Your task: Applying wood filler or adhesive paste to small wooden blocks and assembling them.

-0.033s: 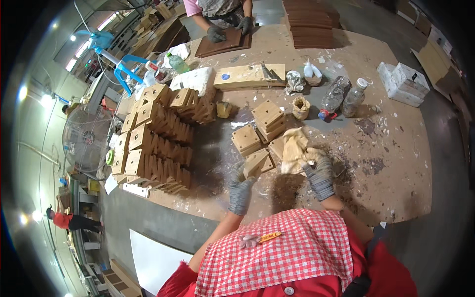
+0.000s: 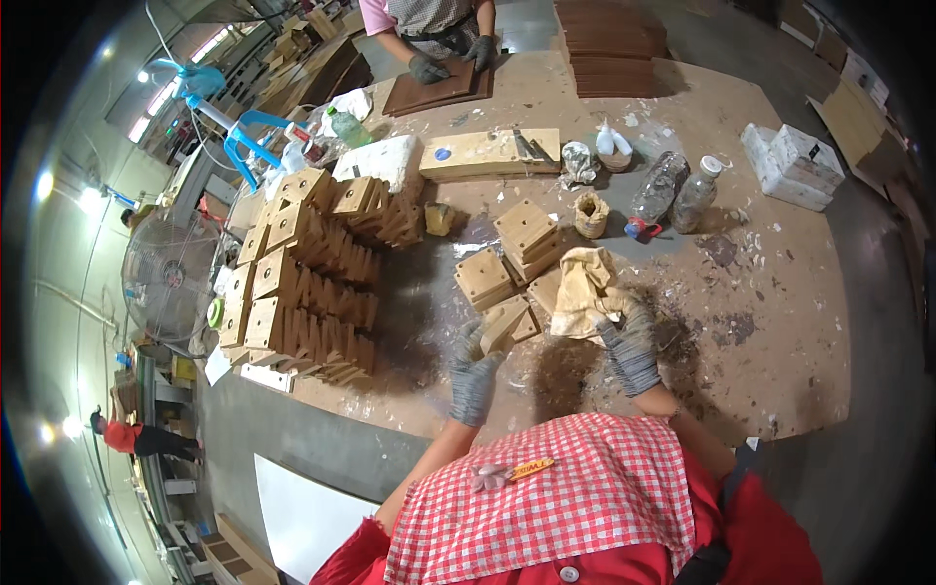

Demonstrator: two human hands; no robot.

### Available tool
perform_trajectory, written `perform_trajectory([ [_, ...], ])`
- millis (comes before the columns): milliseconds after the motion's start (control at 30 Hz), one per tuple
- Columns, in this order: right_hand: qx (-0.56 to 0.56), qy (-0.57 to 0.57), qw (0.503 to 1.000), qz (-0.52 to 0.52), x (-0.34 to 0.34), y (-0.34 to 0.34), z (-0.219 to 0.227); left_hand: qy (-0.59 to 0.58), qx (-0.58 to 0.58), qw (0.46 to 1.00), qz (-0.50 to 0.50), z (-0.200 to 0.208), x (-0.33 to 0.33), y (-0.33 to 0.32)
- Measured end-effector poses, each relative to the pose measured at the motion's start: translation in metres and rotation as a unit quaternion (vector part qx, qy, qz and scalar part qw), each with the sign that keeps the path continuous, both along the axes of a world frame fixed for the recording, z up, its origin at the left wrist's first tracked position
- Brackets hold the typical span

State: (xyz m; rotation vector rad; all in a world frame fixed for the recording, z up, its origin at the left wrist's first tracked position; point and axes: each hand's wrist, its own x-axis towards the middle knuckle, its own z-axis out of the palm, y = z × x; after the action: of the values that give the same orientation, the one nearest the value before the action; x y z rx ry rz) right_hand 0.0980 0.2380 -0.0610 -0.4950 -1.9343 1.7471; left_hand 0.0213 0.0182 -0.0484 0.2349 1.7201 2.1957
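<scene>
My left hand (image 2: 474, 375), in a grey glove, is closed on a small wooden block (image 2: 503, 326) and holds it tilted above the table. In my gloved right hand (image 2: 629, 346) a pale yellow cloth (image 2: 583, 292) is gripped, hanging over to the hand's left. Just beyond the held block, a short pile of drilled wooden blocks (image 2: 483, 277) sits beside a taller pile (image 2: 526, 229). Another block (image 2: 546, 290) lies partly hidden behind the cloth. Long stacked rows of similar blocks (image 2: 276, 273) stand to the left.
Past the piles are a small crusted pot (image 2: 591, 214), a clear bottle (image 2: 697, 195), a dark bottle (image 2: 658, 185) and a wooden plank (image 2: 492, 153). White boxes (image 2: 795, 166) stand at the right. Across the table (image 2: 780, 322), a co-worker's gloved hands (image 2: 429, 68) rest on brown panels (image 2: 444, 90).
The view has shifted very slightly. The cloth hangs a little differently by my right hand; both hands keep their holds.
</scene>
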Motion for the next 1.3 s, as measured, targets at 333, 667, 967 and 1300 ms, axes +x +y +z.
perform_trajectory([
  [333,0.205,0.105,0.971,0.058,-0.027,-0.054,0.047,0.071,-0.168,0.982,-0.047,0.025,0.004,0.030],
  [667,0.152,-0.038,0.978,0.134,-0.029,-0.024,0.040,-0.005,-0.026,0.996,-0.089,-0.023,0.009,0.012],
  [967,-0.103,-0.016,0.991,0.080,-0.023,-0.012,0.065,0.025,-0.184,0.972,-0.143,-0.032,-0.003,0.012],
  [1300,0.308,-0.163,0.930,0.115,-0.006,0.000,-0.041,0.125,-0.310,0.922,-0.196,-0.057,0.016,0.000],
])
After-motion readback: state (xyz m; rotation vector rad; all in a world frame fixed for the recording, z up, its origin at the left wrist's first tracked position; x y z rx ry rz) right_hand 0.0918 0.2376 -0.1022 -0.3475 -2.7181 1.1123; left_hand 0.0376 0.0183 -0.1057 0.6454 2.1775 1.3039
